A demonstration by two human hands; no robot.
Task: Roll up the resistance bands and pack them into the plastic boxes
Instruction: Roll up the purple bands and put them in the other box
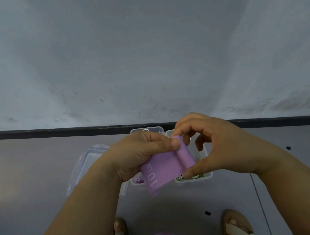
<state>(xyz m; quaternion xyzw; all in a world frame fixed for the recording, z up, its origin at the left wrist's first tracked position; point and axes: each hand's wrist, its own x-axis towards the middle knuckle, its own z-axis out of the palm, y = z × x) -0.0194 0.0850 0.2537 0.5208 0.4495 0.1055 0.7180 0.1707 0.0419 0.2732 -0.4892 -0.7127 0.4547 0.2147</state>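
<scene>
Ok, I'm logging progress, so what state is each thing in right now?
purple band: held in the air, one end rolled, rest flat
left hand: pinches the band beside the roll
right hand: pinches the rolled end
right box: open, on the floor, greenish items inside
lids: off, on the floor at the left

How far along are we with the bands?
Done: the right-hand box seems to hold greenish rolls. In hand: left hand and right hand pinch the purple band, only its top end rolled. Left: rolling the hanging length, boxing it; lids lie off.
</scene>
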